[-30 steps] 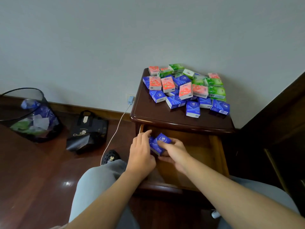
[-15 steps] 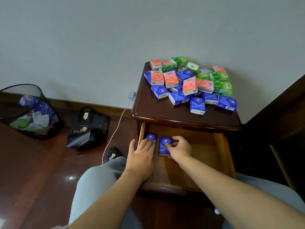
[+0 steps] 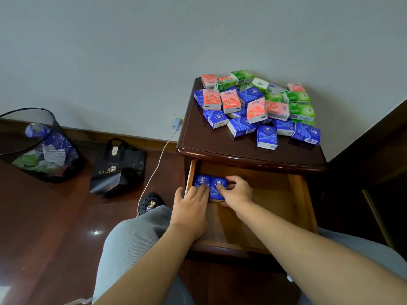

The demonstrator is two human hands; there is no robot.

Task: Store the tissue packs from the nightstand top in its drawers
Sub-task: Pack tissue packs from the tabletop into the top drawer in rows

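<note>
Drawer (image 3: 273, 194) open below the nightstand top (image 3: 220, 146); two blue packs (image 3: 217, 186) lie side by side at its eleven o'clock corner. My left hand (image 3: 191, 208) rests flat-fingered on the left one; my right hand (image 3: 236, 191) pinches the right. Black bag (image 3: 119, 166) at nine o'clock reads "Cha…".
</note>
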